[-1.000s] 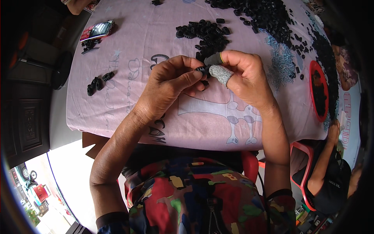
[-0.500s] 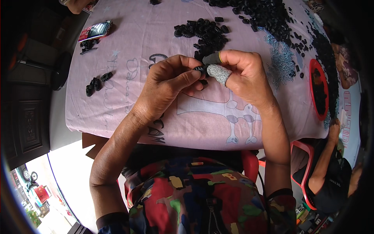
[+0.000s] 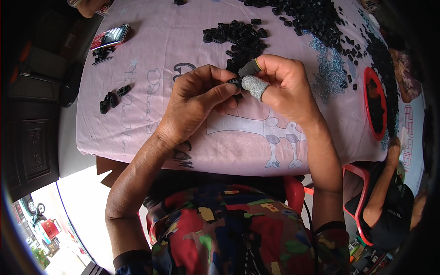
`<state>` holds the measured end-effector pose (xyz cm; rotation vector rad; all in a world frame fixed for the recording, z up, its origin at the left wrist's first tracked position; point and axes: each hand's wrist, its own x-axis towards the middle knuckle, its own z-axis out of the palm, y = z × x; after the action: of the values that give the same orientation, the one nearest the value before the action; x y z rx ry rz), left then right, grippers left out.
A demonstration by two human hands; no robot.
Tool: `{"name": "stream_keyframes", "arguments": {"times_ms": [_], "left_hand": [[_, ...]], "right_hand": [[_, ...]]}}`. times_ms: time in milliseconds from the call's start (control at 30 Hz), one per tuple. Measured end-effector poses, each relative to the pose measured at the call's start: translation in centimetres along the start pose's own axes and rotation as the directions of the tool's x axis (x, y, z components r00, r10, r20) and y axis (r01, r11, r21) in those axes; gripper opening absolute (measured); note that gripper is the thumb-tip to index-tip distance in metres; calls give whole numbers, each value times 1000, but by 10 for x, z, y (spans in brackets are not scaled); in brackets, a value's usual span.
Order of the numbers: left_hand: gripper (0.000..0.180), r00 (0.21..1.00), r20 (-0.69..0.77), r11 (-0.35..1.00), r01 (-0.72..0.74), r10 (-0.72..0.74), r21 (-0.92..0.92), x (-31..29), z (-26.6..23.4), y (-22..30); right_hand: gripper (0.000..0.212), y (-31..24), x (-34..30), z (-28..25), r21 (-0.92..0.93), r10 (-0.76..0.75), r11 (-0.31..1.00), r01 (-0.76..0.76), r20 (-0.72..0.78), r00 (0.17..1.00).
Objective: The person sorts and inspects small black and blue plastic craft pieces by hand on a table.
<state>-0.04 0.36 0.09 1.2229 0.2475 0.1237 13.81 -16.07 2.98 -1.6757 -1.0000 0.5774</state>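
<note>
Between the thumb and fingers of my left hand (image 3: pixel 195 98) is a small black ribbed plastic part (image 3: pixel 234 82). My right hand (image 3: pixel 288 87) meets it from the other side, its thumb in a grey cloth finger cover (image 3: pixel 255 86) and its forefinger in a dark one (image 3: pixel 250 68). Those two fingertips pinch at the part's right end; whatever lies between them is too small and covered to make out. Just beyond my hands lies a pile of similar black parts (image 3: pixel 238 39). A few more black parts (image 3: pixel 110 101) rest on the cloth to the left.
A pink printed cloth (image 3: pixel 119 137) covers the table. Toward the far right spread a large heap of black pieces (image 3: pixel 316 20) and small bluish-silver pieces (image 3: pixel 327 68). A red basin (image 3: pixel 376 104) stands at the right, near a co-worker's arm (image 3: pixel 385 174). A phone (image 3: pixel 110 37) lies far left.
My hands stay together at the black part. The right hand's covered fingers have shifted very slightly; the whole view has moved a little.
</note>
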Motion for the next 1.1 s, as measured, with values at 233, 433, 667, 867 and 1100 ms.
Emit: {"name": "stream_keyframes", "arguments": {"times_ms": [233, 433, 667, 867, 1100], "left_hand": [[20, 999, 23, 998, 46, -45, -33, 1, -4, 2], [19, 1000, 19, 1000, 6, -6, -9, 1, -3, -2], [17, 1000, -4, 1000, -5, 5, 0, 0, 0, -1], [16, 999, 33, 999, 21, -20, -28, 0, -3, 0], [18, 999, 36, 1000, -7, 8, -19, 0, -3, -1]], "right_hand": [[16, -7, 2, -6, 126, 68, 990, -70, 19, 998], [17, 4, 0, 2, 55, -7, 998, 6, 5, 1000], [12, 4, 0, 1, -16, -8, 1000, 8, 42, 999], [14, 5, 2, 3, 118, 9, 993, -10, 11, 1000], [13, 5, 0, 1, -23, -16, 1000, 16, -2, 1000]]}}
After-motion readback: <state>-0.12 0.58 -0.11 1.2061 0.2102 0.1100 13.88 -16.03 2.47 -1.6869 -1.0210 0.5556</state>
